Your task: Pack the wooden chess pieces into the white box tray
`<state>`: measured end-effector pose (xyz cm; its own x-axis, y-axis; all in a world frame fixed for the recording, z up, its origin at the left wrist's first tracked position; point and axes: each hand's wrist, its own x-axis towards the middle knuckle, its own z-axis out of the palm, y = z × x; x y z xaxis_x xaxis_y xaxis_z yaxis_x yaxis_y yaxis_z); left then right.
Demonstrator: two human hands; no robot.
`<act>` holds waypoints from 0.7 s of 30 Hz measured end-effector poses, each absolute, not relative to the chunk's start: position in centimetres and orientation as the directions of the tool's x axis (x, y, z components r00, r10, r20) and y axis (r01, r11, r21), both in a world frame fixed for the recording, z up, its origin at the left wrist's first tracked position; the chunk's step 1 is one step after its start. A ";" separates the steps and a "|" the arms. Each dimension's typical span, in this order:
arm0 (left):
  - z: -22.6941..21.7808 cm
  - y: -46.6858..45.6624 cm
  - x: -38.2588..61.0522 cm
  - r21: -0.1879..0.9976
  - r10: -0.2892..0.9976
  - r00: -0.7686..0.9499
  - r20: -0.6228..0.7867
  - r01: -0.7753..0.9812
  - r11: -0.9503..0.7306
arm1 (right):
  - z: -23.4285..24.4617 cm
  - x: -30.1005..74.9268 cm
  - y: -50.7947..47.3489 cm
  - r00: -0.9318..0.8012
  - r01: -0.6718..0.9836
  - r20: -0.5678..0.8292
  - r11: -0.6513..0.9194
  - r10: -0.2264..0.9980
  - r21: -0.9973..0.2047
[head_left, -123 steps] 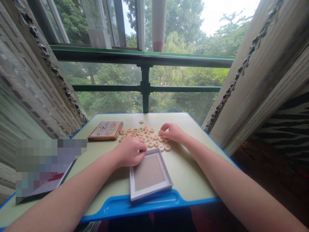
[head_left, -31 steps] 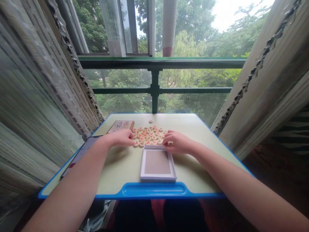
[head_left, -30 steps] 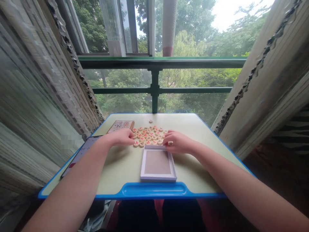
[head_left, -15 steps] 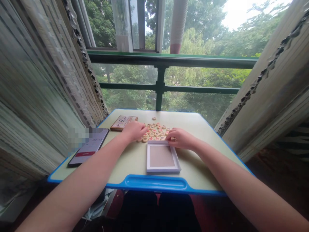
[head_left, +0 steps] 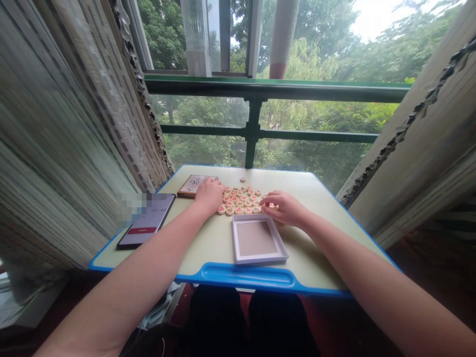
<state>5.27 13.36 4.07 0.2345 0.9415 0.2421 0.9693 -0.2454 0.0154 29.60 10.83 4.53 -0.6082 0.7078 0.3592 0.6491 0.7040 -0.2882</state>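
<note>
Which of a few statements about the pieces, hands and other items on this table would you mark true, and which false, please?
1. The shallow white tray lies nearer the person than the cluster of round pieces. True.
2. The phone lies to the right of the white tray. False: it lies to the left of it.
3. The left hand rests on the phone. False: it is at the left side of the cluster, by the patterned box.
4. One lone piece lies apart, beyond the cluster. True.
5. The right hand is at the right side of the cluster. True.
6. The tabletop has a red border. False: the border is blue.
</note>
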 end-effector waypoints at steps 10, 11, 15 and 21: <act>4.1 14.0 4.6 0.027 0.955 0.234 0.182 0.970 -0.242 | 4.1 29.4 11.1 -0.627 0.646 0.355 0.718 0.693 -0.261; 4.0 14.1 4.5 0.024 0.952 0.244 0.184 0.967 -0.252 | 4.1 29.4 11.1 -0.624 0.643 0.369 0.721 0.689 -0.257; 3.9 14.6 4.0 0.057 0.952 0.247 0.182 0.964 -0.261 | 4.2 29.5 11.1 -0.621 0.642 0.387 0.725 0.682 -0.247; 3.9 15.2 3.2 0.099 0.957 0.210 0.199 0.967 -0.233 | 4.0 29.3 11.3 -0.648 0.631 0.368 0.741 0.667 -0.230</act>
